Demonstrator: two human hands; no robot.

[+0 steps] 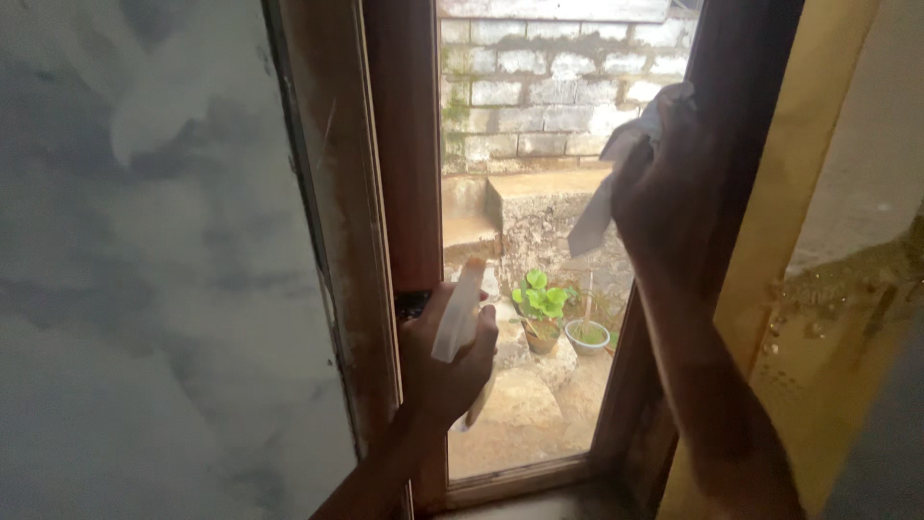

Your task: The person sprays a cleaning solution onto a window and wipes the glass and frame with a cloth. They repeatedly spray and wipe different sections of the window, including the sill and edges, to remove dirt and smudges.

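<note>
My left hand (445, 361) is wrapped around a white spray bottle (458, 318), held upright low in front of a narrow window pane (520, 144). My right hand (669, 183) is raised at the pane's right side and grips a pale crumpled cloth (604, 197), which hangs down against the glass next to the dark wooden frame (731, 116). The two hands are apart, left low, right high.
A frosted glass panel (144, 289) fills the left, bordered by a brown wooden frame (385, 193). A yellowish wall (818, 318) is at the right. Through the glass I see a block wall, stone steps and two potted plants (541, 313).
</note>
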